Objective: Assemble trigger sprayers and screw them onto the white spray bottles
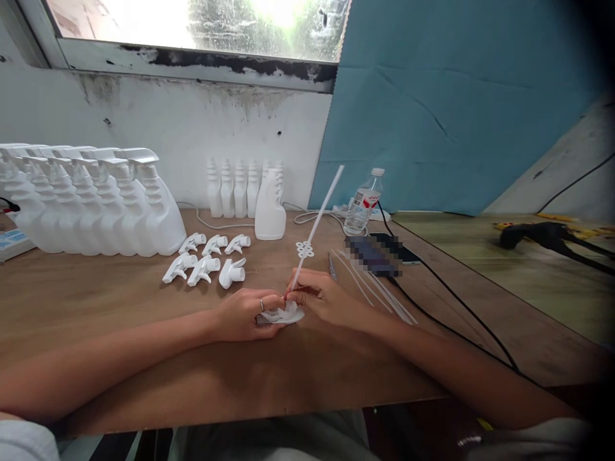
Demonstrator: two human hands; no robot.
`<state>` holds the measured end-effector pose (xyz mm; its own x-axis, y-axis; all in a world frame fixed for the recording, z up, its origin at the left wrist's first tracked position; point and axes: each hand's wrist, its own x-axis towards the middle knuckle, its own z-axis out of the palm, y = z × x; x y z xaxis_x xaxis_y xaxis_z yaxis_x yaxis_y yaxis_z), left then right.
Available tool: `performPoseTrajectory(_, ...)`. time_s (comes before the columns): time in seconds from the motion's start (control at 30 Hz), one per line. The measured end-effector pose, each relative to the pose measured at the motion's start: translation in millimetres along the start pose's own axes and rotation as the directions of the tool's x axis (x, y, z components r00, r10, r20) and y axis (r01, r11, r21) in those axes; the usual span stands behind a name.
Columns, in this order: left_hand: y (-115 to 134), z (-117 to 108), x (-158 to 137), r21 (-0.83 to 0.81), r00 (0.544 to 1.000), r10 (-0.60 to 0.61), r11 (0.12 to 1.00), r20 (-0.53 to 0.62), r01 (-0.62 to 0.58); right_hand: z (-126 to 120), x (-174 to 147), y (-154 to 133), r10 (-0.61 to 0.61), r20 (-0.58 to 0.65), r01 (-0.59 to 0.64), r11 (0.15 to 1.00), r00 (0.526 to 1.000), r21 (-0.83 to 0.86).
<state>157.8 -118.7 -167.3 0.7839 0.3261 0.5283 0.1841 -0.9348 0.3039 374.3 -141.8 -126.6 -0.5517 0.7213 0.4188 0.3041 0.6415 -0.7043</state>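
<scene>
Low over the front of the table, my left hand (246, 315) is closed around a white spray trigger head (289, 314), partly hidden by the fingers. A ring sits on one finger of that hand. My right hand (329, 299) pinches the lower part of a long white dip tube (319, 218), which leans up and to the right. The tube's lower end meets the trigger head, but the fingers cover the exact contact. Beyond my hands lie several small white washers (304, 250). More trigger heads (204, 269) rest in two rows to the left.
Assembled white spray bottles (163, 218) stand in a row at left. Bottles without heads (270, 214) line the wall. Loose tubes (358, 278), a small pointed metal tool (332, 267), phones (403, 251), a clear water bottle (358, 214) and black cables (456, 298) occupy the right side.
</scene>
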Motion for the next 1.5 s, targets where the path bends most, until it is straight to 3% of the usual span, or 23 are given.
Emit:
performPoseTrajectory(0.2, -5, 1, -2, -0.050, 0.999, -0.024, 0.998, 0.037, 0.026, 5, -3, -4, -0.079, 0.026, 0.081, 0.995, 0.997, -0.058)
performPoseTrajectory(0.37, -4, -2, -3, -0.078, 0.988, -0.129, 0.988, 0.087, 0.136, 8, -4, -3, 0.006, -0.001, -0.006, 0.998, 1.000, -0.056)
performPoseTrajectory(0.5, 1, -3, -3, -0.118, 0.961, -0.270, 0.954, 0.062, 0.275, 6, -4, 5, 0.085, -0.033, -0.078, 0.979, 0.996, 0.188)
performPoseTrajectory(0.6, 5, -7, 2, -0.172, 0.954, -0.299, 0.941, -0.018, 0.292, 3, -4, 11, 0.204, 0.036, -0.198, 0.867, 0.978, 0.458)
performPoseTrajectory(0.67, 8, -12, 12, -0.223, 0.947, -0.316, 0.928, -0.052, 0.298, -1, -2, 13, 0.282, 0.072, -0.277, 0.804, 0.957, 0.526)
performPoseTrajectory(0.8, 7, -26, 44, -0.309, 0.919, -0.382, 0.889, -0.097, 0.337, -17, 4, 12, 0.362, -0.144, -0.231, 0.806, 0.921, 0.545)
performPoseTrajectory(0.9, -1, -40, 75, -0.312, 0.934, -0.320, 0.914, -0.160, 0.259, -38, 12, 8, 0.358, -0.272, -0.152, 0.810, 0.893, 0.567)
performPoseTrajectory(1.0, -23, -58, 105, -0.234, 0.935, -0.205, 0.962, -0.289, 0.139, -72, 23, 3, 0.267, -0.462, -0.042, 0.896, 0.846, 0.442)
performPoseTrajectory(1.1, -63, -76, 131, -0.059, 0.840, -0.149, 0.989, -0.521, 0.139, -118, 38, -6, 0.130, -0.595, 0.000, 0.977, 0.793, 0.214)
performPoseTrajectory(1.17, -95, -86, 145, -0.039, 0.760, -0.236, 0.963, -0.605, 0.267, -149, 48, -14, 0.048, -0.690, 0.000, 0.998, 0.722, 0.070)
performPoseTrajectory(1.27, -134, -90, 155, -0.178, 0.669, -0.475, 0.868, -0.572, 0.464, -185, 57, -23, -0.070, -0.775, 0.034, 0.997, 0.628, -0.062)
performPoseTrajectory(1.33, -149, -88, 156, -0.242, 0.658, -0.563, 0.821, -0.501, 0.518, -199, 59, -28, -0.168, -0.812, 0.053, 0.985, 0.559, -0.167)
performPoseTrajectory(1.4, -155, -84, 154, -0.257, 0.684, -0.577, 0.815, -0.446, 0.520, -204, 57, -31, -0.266, -0.823, 0.002, 0.952, 0.502, -0.307)
performPoseTrajectory(1.5, -151, -81, 150, -0.245, 0.716, -0.557, 0.830, -0.421, 0.501, -204, 50, -35, -0.336, -0.792, -0.130, 0.880, 0.510, -0.457)
